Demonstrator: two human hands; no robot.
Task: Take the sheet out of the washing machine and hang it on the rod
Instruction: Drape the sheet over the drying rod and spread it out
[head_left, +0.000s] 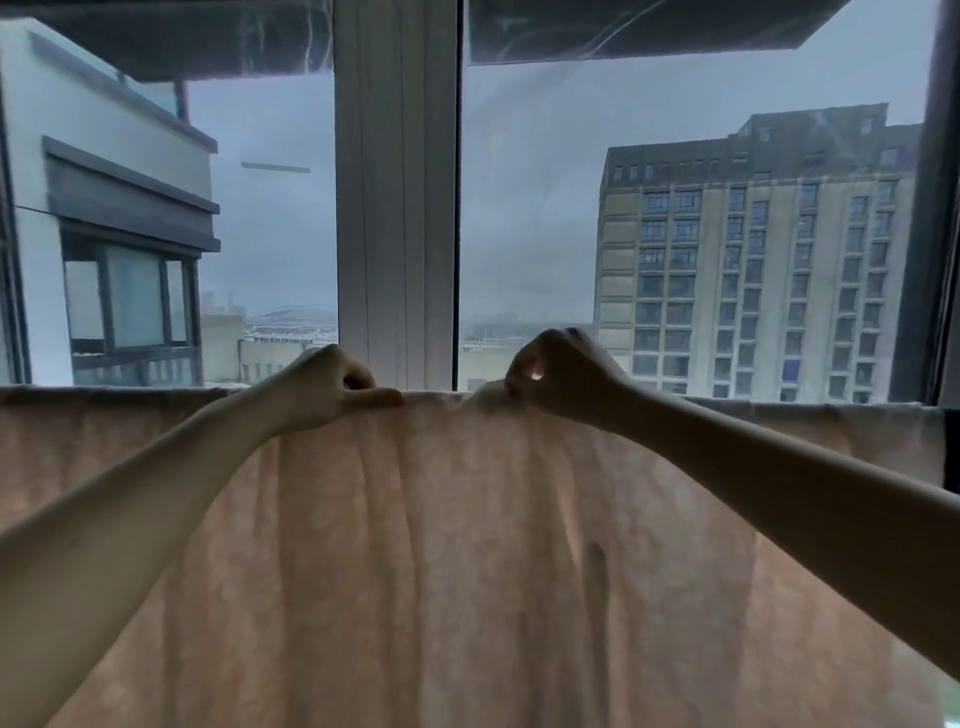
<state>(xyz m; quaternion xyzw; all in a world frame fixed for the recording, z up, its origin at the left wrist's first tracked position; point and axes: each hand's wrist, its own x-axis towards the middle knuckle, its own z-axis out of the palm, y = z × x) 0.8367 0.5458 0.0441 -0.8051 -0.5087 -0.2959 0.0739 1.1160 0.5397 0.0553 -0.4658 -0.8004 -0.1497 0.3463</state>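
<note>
A pale pink sheet (441, 545) hangs in front of me, draped over a horizontal line that runs the width of the view; the rod under its top fold is hidden by the cloth. My left hand (332, 382) grips the top fold just left of centre, thumb lying flat along the edge. My right hand (553, 376) pinches a small bunched ridge of the sheet at the top fold right of centre. Vertical creases run down the cloth below both hands. The washing machine is out of view.
Right behind the sheet stands a large window with a white centre post (397, 208) and a dark frame (930, 208) at the right edge. Buildings and grey sky lie beyond the glass.
</note>
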